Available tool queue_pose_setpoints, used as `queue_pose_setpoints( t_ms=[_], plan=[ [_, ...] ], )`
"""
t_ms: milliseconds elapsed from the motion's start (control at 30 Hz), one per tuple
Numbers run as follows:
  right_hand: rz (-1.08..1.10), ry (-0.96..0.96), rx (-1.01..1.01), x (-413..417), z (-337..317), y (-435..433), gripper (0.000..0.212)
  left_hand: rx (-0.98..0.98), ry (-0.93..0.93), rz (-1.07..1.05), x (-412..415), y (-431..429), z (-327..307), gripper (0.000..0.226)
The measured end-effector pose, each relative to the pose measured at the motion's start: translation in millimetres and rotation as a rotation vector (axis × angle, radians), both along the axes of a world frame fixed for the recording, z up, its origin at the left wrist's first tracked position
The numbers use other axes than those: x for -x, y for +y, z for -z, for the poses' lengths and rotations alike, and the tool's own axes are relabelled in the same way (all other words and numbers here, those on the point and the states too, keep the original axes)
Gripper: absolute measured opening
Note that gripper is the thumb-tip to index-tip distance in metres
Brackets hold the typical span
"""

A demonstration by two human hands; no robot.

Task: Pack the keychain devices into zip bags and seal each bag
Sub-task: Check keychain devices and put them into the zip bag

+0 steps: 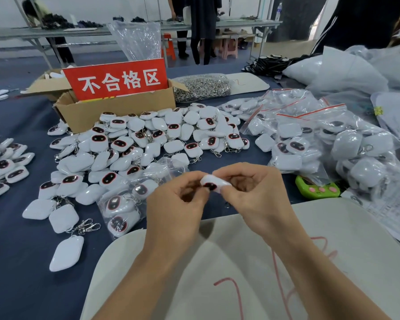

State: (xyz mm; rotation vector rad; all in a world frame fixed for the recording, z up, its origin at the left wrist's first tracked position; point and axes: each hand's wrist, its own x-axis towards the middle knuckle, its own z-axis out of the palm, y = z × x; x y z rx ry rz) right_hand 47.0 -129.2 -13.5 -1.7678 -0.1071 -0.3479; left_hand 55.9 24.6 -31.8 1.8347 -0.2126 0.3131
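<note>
1 device (214, 184); 2 hands (252, 192)

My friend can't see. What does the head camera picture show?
A left hand and right hand pinch one white keychain device over a pale tray. Behind it, a loose pile of devices lies on the blue table, with filled zip bags at right.

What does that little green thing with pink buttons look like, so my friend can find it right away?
Start at the heap of filled zip bags on the right of the blue table. At its near edge, just right of the right hand pinching a keychain device, lies the green gadget. It alone is green with three pink buttons; everything around is white or clear.
</note>
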Motion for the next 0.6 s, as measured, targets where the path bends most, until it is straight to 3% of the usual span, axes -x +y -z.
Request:
queue_pose_setpoints(
  t_ms=[100, 267, 433, 600],
  plan=[
    [0.082, -0.143, 0.223, 0.3, 4.7, 1.5, 0.042, -0.057, -0.016, -0.100, 0.8, -1.2, 1.6, 0.052],
    [0.144, -0.325, 0.306, 3.2, 3.1, 3.2, 0.055, -0.016, -0.084, -0.039, 4.6, -0.7, -2.0, 0.061],
    [0.129, -0.331, 0.260, 3.9, 0.2, 3.7, 0.064, 0.082, -0.049, -0.053, 4.4, -2.0, -3.3, 0.059],
    [0.116, -0.194, 0.147, 0.0, 2.8, -2.3, 0.047, 0.187, 0.022, -0.073, -0.7, 0.5, -1.8, 0.046]
  ],
)
